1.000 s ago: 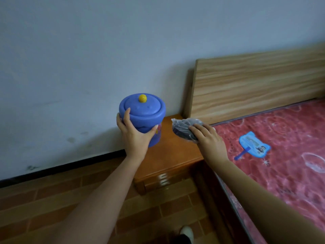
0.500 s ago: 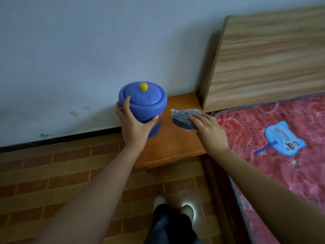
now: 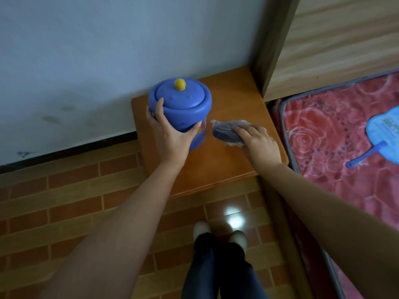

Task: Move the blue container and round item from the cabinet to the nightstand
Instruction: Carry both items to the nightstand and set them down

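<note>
Brick-patterned floor tiles [image 3: 64,190] are filling the nearest ground, with the person's dark trouser legs and pale shoes [image 3: 201,227] standing just short of the orange wooden nightstand [image 3: 233,167], so both arms are reaching forward and down over its top. Over that top, the left hand [image 3: 170,139] is wrapping around the near side of the blue container [image 3: 183,111], thumb on one flank and fingers curled round the other, clamped on it just below the wide rim; that grip is probably keeping the lidded pot upright. Whether its base is touching the wood or hanging just above it cannot be told from this angle. Just beside it, the right hand [image 3: 259,141] is closed over the round item [image 3: 226,132], a dark flat disc in crinkled clear wrapping, held low over the nightstand's right half, seemingly touching or about to touch the surface. The two things are being kept side by side and apart, presumably so each gets its own spot. By my judgement the carrying is over and only the setting down and letting go remain. Farther off, the yellow knob [image 3: 180,84] is sitting on the container's lid, the nightstand's back edge is meeting the pale wall [image 3: 108,39], the wooden headboard [image 3: 334,39] is rising to the right, and a blue fan [image 3: 384,130] is lying on the red mattress [image 3: 323,130].
</note>
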Demonstrator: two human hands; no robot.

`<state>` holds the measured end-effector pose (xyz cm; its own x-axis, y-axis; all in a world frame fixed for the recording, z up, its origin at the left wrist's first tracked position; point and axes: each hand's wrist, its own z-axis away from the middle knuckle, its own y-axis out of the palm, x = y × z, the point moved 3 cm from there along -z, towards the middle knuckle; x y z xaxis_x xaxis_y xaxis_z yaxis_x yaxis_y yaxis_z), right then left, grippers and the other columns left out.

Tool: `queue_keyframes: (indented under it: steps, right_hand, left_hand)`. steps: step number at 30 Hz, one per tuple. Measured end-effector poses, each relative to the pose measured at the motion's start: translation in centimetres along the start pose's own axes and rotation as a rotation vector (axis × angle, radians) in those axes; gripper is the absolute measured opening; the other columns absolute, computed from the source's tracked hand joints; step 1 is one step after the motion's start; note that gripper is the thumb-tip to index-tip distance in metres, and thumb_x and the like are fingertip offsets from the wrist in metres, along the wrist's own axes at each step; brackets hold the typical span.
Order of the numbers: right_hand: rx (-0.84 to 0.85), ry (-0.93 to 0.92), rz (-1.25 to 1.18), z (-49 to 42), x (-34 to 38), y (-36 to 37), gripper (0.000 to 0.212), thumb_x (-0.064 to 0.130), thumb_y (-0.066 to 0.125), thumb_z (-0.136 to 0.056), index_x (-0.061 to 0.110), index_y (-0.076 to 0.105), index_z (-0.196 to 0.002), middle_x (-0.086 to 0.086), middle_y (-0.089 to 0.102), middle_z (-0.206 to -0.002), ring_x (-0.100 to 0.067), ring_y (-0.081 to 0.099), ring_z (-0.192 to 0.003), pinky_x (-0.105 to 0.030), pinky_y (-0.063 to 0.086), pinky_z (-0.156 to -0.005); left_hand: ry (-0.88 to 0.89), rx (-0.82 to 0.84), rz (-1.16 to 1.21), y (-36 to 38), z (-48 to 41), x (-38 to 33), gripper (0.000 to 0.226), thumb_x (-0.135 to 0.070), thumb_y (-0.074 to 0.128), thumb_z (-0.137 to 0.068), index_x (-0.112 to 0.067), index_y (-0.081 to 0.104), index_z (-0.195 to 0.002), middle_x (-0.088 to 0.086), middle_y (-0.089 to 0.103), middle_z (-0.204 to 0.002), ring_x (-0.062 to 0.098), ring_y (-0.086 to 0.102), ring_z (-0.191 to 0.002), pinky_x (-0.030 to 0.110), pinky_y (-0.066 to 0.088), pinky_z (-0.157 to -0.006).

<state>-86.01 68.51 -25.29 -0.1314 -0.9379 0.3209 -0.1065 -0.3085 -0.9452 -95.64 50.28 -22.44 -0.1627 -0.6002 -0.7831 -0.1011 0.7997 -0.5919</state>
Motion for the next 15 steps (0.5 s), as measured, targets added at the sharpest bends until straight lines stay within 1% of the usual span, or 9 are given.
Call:
queue_keyframes:
  steps: [2, 4, 7, 9, 11, 13, 15]
  right_hand:
    - [0.013, 0.011, 0.001, -0.4, -0.3, 1.3, 0.044, -0.001, 0.068, -0.073, 0.008, 0.060, -0.115, -0.017, 0.066, -0.106, -0.042, 0.057, -0.098, -0.047, 0.053, -0.063]
    - [0.017, 0.009, 0.016, -0.6, -0.6, 2.4, 0.044, -0.002, 0.070, -0.070, 0.007, 0.062, -0.112, -0.017, 0.067, -0.104, -0.043, 0.059, -0.096, -0.046, 0.053, -0.060]
    - [0.025, 0.010, 0.034, -1.2, -1.1, 3.6, 0.042, -0.001, 0.068, -0.071, 0.007, 0.062, -0.111, -0.017, 0.067, -0.105, -0.044, 0.058, -0.096, -0.047, 0.053, -0.061]
    - [0.028, 0.000, 0.053, -1.6, -1.2, 4.3, 0.037, 0.003, 0.062, -0.074, 0.008, 0.063, -0.110, -0.016, 0.068, -0.105, -0.043, 0.059, -0.097, -0.048, 0.053, -0.063]
    - [0.039, -0.021, 0.087, -1.7, -1.4, 5.1, 0.035, 0.011, 0.049, -0.078, 0.010, 0.063, -0.110, -0.015, 0.068, -0.105, -0.041, 0.059, -0.097, -0.047, 0.053, -0.064]
    - [0.059, -0.031, 0.107, -1.8, -1.6, 5.8, 0.039, 0.014, 0.041, -0.079, 0.011, 0.063, -0.110, -0.014, 0.068, -0.105, -0.040, 0.060, -0.099, -0.046, 0.053, -0.066]
    - [0.064, -0.032, 0.115, -2.0, -1.8, 6.2, 0.039, 0.014, 0.041, -0.080, 0.011, 0.063, -0.111, -0.015, 0.068, -0.105, -0.040, 0.060, -0.100, -0.047, 0.053, -0.069]
  left_hand:
    - [-0.006, -0.002, 0.018, 1.2, 0.0, 1.2, 0.093, -0.028, 0.085, -0.058, 0.001, 0.036, -0.131, 0.031, 0.030, -0.138, 0.040, 0.034, -0.127, -0.005, 0.012, -0.092]
    - [-0.011, 0.004, 0.047, 2.3, 0.0, 2.3, 0.094, -0.033, 0.082, -0.058, -0.001, 0.035, -0.132, 0.030, 0.028, -0.139, 0.037, 0.033, -0.128, -0.006, 0.013, -0.091]
    - [-0.010, 0.012, 0.065, 3.5, 0.0, 3.4, 0.094, -0.037, 0.080, -0.059, -0.005, 0.033, -0.133, 0.027, 0.026, -0.141, 0.032, 0.032, -0.128, -0.005, 0.016, -0.093]
    - [-0.001, 0.014, 0.068, 4.0, -0.1, 3.8, 0.093, -0.037, 0.080, -0.060, -0.006, 0.032, -0.133, 0.027, 0.025, -0.141, 0.027, 0.032, -0.128, -0.005, 0.018, -0.094]
    - [0.001, 0.008, 0.072, 4.5, -0.4, 4.0, 0.093, -0.035, 0.081, -0.061, -0.005, 0.031, -0.133, 0.029, 0.023, -0.141, 0.018, 0.028, -0.126, -0.006, 0.017, -0.094]
    - [0.011, 0.011, 0.083, 4.8, -0.7, 4.2, 0.093, -0.036, 0.080, -0.062, -0.007, 0.030, -0.134, 0.029, 0.022, -0.141, 0.017, 0.026, -0.126, -0.006, 0.017, -0.095]
    - [0.039, 0.016, 0.090, 5.0, -0.8, 4.6, 0.090, -0.038, 0.079, -0.063, -0.018, 0.027, -0.133, 0.029, 0.021, -0.142, 0.019, 0.027, -0.128, -0.003, 0.018, -0.097]
